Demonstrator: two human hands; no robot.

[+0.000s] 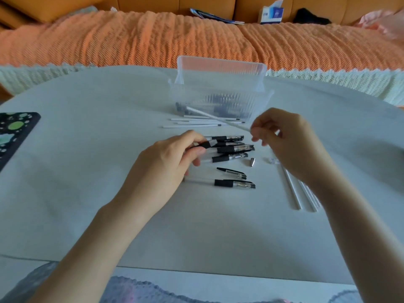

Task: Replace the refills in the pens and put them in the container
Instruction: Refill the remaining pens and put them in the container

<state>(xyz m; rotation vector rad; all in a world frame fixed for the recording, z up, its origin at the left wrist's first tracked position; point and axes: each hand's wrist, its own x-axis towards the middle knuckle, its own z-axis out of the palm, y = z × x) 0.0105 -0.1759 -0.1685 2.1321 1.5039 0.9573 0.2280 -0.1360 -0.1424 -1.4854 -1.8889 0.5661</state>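
Head view: left hand [172, 158] curls its fingers round a pen [206, 145], right hand [284, 136] pinches a refill [218, 119].

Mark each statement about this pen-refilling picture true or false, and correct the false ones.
1. The right grip pinches a white refill. True.
2. The left grip holds nothing. False: it holds a pen.
3. The container is empty. False: pens lie inside it.
4. A metal tip lies loose on the table. True.
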